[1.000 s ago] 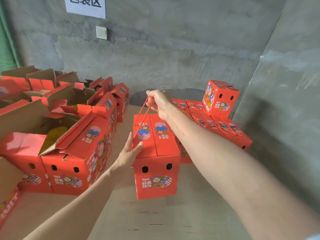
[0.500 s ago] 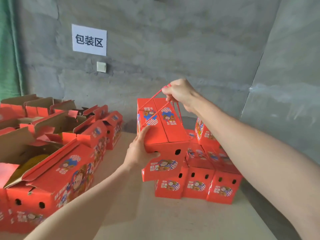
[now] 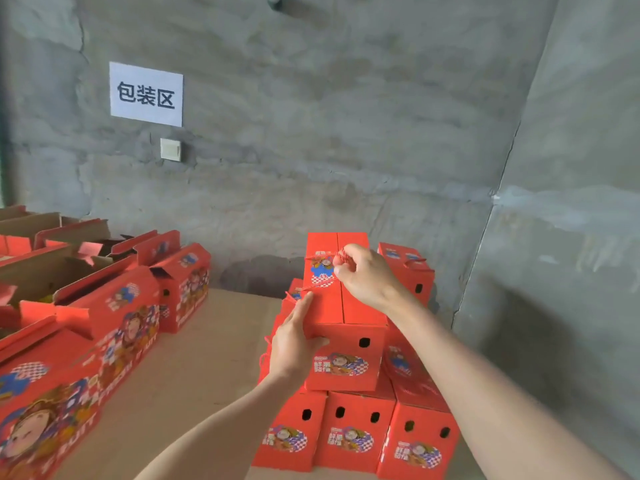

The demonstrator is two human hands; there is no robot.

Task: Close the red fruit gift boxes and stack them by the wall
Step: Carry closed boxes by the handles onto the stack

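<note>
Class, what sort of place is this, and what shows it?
Probably a packing area in a warehouse: the wall sign reads 包装区 (packing area), closed red gift boxes are stacked against the concrete wall, and open boxes wait at left.

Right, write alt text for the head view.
A closed red gift box sits on a row of matching boxes by a concrete wall. The right hand pinches its rope handle; the left hand presses its side.

A bare strip of brown cardboard tabletop [image 3: 214, 348] runs open between the flapped-open red cardboard cartons [image 3: 104, 323] crowding the left and the stack of closed red gift boxes [image 3: 349, 441] on the right. That stack is hemmed in by the grey concrete back wall [image 3: 311, 150] and the grey concrete side wall [image 3: 571, 271].
</note>
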